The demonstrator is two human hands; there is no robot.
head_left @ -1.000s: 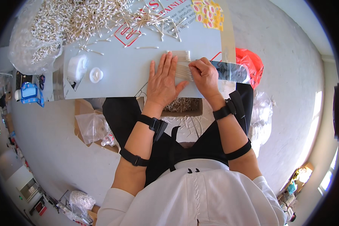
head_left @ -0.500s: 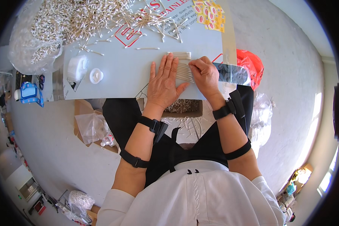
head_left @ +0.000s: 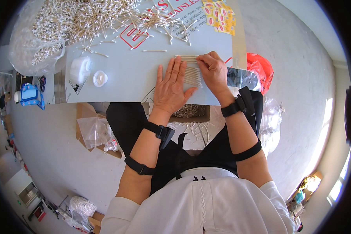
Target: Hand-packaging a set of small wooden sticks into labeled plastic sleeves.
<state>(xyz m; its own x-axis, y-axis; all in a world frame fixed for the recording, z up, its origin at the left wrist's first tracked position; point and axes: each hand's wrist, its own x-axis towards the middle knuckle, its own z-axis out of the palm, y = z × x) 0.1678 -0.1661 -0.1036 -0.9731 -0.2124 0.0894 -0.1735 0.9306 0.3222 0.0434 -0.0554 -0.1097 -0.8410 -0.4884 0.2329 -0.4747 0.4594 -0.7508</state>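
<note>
Cotton swabs [head_left: 192, 72] lay side by side in a neat row on the table [head_left: 124, 78], between my hands. My left hand [head_left: 171, 89] pressed flat and open on the row's left part; my right hand [head_left: 213, 71] curled over its far right end, fingertips pinching the sticks. Light, thin and prone to rolling, they seemed best squeezed together from both ends. A loose swab pile [head_left: 85, 17] lay far left.

Bare board [head_left: 124, 84] leftward (swab heap [head_left: 85, 19] beyond, seemingly)

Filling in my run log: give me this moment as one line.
left hand: flat on cotton swab row | right hand: fingertips on row | swab pile: upper table
</note>
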